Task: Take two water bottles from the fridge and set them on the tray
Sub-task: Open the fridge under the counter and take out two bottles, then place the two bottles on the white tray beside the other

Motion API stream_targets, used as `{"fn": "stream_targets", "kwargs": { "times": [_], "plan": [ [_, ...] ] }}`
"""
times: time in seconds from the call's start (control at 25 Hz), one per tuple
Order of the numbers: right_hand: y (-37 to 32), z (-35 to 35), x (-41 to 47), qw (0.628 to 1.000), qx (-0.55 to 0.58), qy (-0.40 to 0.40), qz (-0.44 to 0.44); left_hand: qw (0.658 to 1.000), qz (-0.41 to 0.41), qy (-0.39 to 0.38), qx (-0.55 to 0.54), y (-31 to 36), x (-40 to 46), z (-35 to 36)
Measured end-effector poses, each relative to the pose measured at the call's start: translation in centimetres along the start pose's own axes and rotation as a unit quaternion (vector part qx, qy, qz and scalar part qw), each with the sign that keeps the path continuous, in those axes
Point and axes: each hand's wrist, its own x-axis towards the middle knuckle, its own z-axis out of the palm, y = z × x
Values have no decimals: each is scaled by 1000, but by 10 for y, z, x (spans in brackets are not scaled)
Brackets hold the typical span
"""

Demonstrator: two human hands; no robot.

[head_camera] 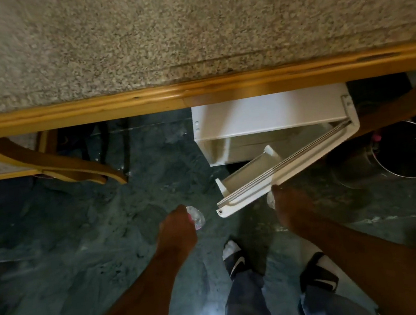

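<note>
I look straight down past a speckled stone counter with a wooden edge. Below it stands a small white fridge (270, 120) with its door (282, 171) swung partly open toward me. My left hand (178, 230) is closed around a clear water bottle (196, 218) with a pink label, held over the floor left of the door. My right hand (292, 209) is at the door's outer edge, and a bit of a clear bottle (270, 200) shows at its left side. No tray is in view.
The stone counter (184, 28) with its wooden rim (141, 101) fills the top half. A wooden chair leg (70, 165) curves at left. A round metal bin (396, 152) stands right of the fridge. My feet in sandals (318, 272) stand on the dark green floor.
</note>
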Motion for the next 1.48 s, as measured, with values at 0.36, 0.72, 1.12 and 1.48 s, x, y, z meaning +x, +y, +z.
{"fn": "stream_targets", "kwargs": {
  "times": [0.36,0.72,1.12,1.48],
  "plan": [
    [-36,-56,42,998,-21,-12,-52,998,59,10,28,19,41,-28],
    [-5,-143,5,995,-27,9,-94,984,162,14,76,118,5,-95],
    [41,-356,-151,975,-187,7,-116,935,282,121,178,285,-106,-288],
    [95,-544,-214,991,-91,50,-80,898,307,206,237,397,-158,-430]
  ]
}}
